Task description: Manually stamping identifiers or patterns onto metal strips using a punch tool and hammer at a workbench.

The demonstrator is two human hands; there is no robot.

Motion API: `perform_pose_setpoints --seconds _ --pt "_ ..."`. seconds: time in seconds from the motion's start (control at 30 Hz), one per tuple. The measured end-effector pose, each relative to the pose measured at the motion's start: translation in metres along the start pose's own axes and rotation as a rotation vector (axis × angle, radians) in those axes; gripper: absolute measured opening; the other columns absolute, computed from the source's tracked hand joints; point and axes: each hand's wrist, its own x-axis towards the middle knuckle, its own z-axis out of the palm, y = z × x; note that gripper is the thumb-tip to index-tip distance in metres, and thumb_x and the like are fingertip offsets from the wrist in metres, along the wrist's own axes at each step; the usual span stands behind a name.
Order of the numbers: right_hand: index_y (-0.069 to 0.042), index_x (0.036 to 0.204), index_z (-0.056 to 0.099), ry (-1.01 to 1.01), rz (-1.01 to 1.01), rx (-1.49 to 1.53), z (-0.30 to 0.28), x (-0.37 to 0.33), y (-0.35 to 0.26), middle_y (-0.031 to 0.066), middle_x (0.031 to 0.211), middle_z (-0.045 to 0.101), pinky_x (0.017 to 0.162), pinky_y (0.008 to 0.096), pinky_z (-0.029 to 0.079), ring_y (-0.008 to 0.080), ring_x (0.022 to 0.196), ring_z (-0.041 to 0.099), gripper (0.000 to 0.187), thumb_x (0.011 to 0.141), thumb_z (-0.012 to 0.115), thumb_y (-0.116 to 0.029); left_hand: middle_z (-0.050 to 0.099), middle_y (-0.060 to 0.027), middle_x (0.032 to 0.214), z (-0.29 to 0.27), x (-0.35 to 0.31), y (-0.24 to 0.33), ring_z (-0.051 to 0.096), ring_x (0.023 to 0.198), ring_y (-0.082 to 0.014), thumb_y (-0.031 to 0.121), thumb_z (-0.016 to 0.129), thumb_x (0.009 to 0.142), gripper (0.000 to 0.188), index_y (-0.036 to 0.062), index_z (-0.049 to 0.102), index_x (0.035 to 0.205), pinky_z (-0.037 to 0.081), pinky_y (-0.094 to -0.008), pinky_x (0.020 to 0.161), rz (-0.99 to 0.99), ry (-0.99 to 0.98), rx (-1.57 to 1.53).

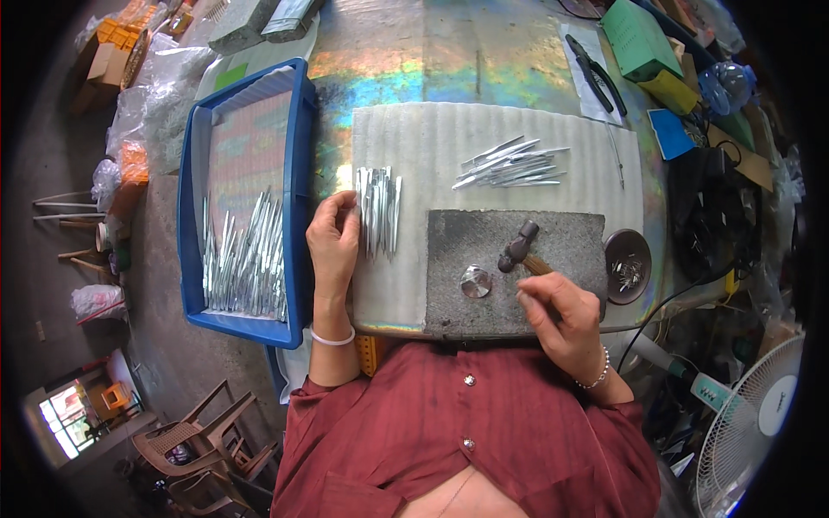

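My left hand [333, 239] is closed, with bent fingers, at the left edge of a row of thin silver metal strips [380, 207]; what its fingertips hold, if anything, is hidden. My right hand [563, 318] is closed over the handle of a small hammer [518, 248], its grip end hidden under the hand. The hammer's dark head is over a rough grey slab [466, 315]. Left of the head, a round shiny metal piece [476, 281] rests on the slab. Beyond the slab, more silver strips [509, 162] lie in a loose pile on white foam sheet [406, 129].
At the left, a blue tray [302, 112] contains many silver strips. A dark bowl [615, 281] with small metal bits sits right of the slab. Black-handled cutters [594, 73] and a green box [641, 39] are at the far right. A fan [749, 423] stands at the lower right.
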Motion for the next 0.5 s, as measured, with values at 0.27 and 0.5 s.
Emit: perform_pose_setpoints --seconds 0.27,0.5 --pt "-0.002 0.109 0.055 0.106 -0.039 -0.462 -0.013 -0.005 0.019 0.015 0.102 0.056 0.081 0.04 0.045 0.032 0.093 0.055 0.035 0.075 0.065 -0.002 0.061 -0.0127 0.102 -0.018 -0.023 0.099 0.06 0.091 -0.0164 -0.001 0.055 0.089 0.018 -0.0043 0.062 0.106 0.049 -0.0255 0.076 0.396 0.128 0.012" --pt "-0.002 0.104 0.054 0.096 -0.124 -0.812 0.01 0.003 0.026 0.0103 0.098 0.054 0.077 0.0376 0.045 0.025 0.088 0.054 0.029 0.076 0.057 -0.008 0.055 -0.0103 0.075 -0.09 -0.083 0.173 0.05 0.07 -0.02 0.022 0.051 0.087 0.024 -0.0001 0.055 0.078 0.04 -0.0321 0.061 1.394 0.717 -0.319"
